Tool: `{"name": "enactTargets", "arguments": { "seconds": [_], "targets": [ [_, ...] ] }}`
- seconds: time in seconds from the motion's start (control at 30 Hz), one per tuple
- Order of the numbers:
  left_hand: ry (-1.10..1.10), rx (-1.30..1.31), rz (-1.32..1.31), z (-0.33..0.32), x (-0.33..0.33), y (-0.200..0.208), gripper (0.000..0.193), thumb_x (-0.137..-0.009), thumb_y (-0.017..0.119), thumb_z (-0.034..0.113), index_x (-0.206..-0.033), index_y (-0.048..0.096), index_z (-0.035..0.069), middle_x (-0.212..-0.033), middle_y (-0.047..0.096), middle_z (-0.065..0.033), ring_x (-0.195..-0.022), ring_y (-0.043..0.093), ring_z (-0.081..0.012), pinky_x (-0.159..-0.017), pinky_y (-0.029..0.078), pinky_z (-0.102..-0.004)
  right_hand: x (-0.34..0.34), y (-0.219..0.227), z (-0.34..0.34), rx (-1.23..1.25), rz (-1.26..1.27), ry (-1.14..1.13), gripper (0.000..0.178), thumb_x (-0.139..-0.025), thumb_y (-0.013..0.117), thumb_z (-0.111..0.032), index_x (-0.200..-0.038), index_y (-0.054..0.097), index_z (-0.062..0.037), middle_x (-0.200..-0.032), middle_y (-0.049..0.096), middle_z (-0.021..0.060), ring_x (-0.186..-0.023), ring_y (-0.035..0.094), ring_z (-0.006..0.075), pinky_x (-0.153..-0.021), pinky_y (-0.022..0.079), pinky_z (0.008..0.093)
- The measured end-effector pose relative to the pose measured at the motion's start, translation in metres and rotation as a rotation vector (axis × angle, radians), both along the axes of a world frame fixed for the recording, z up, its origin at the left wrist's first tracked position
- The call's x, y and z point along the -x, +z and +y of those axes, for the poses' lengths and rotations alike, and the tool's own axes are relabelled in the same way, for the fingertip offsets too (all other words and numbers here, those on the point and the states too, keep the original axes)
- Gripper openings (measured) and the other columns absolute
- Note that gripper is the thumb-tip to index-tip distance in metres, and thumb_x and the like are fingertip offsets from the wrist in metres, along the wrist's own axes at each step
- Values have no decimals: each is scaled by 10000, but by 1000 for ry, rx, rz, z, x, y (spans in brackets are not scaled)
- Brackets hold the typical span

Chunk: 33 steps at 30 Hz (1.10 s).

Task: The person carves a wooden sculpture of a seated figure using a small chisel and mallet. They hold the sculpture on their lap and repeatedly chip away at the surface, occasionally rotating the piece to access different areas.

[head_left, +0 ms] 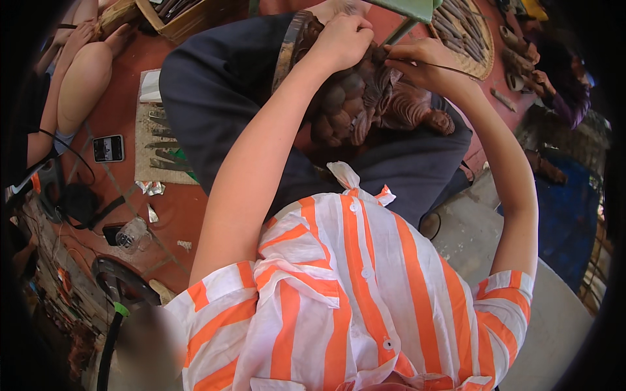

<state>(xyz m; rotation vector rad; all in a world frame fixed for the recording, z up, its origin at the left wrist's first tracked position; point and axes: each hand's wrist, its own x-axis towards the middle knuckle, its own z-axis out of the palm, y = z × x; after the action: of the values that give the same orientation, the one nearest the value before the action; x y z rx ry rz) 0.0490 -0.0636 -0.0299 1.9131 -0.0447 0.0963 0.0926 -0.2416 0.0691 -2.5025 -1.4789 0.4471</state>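
A dark brown wooden carving [355, 98] rests in my lap between my bent legs. It has rounded lumps and a small figure with a ridged robe, its head pointing right. My left hand [344, 40] is closed on the carving's far upper part, fingers curled; what lies inside them is hidden. Just right of it, my right hand [427, 62] pinches a thin dark stick-like tool [448, 68]. The tool's tail runs back over the hand toward the wrist, and its working tip by the carving is too small to make out.
A mat with several flat metal tools [163, 140] lies left of my knee, near a phone [108, 148] and a clear plastic cup [134, 235]. Beyond my hands are a green stand [407, 9] and a round basket of tools [479, 52]. People sit at left and far right.
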Motion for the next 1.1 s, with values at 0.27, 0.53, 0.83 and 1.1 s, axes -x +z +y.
{"name": "enactTargets", "arguments": {
  "seconds": [0.27, 0.53, 0.83, 1.1],
  "targets": [
    [10, -20, -30, 0, 0, -3, 366, -885, 485, 211, -1104, 626, -46, -1097, 649, -197, -1056, 610, -281, -942, 438, -331, 10, 1, 13, 116, -118, 146, 142, -815, 650, -201, -872, 664, -72, -740, 636, 139, -714, 617, 337, -635, 474, 436],
    [9, -6, -32, -1, -1, -4, 369, -882, 482, 215, -1092, 627, -52, -1100, 647, -199, -1061, 606, -286, -945, 436, -333, 12, -3, 8, 106, -175, 236, 146, -812, 656, -196, -883, 688, -72, -743, 660, 134, -729, 636, 314, -644, 489, 412],
    [23, -40, -66, -1, 1, -5, 364, -884, 475, 212, -1085, 630, -49, -1111, 642, -198, -1077, 597, -289, -950, 435, -341, 2, 1, 5, -31, 47, -70, 105, -799, 636, -151, -870, 678, -87, -732, 641, 131, -723, 629, 327, -663, 492, 427],
    [19, -26, -58, -2, 0, -5, 351, -882, 489, 206, -1072, 634, -51, -1089, 645, -204, -1060, 603, -290, -942, 437, -338, -7, 5, 19, 178, -22, 143, 177, -784, 666, -127, -945, 698, -60, -818, 678, 149, -763, 647, 324, -671, 504, 386]
  ]
}}
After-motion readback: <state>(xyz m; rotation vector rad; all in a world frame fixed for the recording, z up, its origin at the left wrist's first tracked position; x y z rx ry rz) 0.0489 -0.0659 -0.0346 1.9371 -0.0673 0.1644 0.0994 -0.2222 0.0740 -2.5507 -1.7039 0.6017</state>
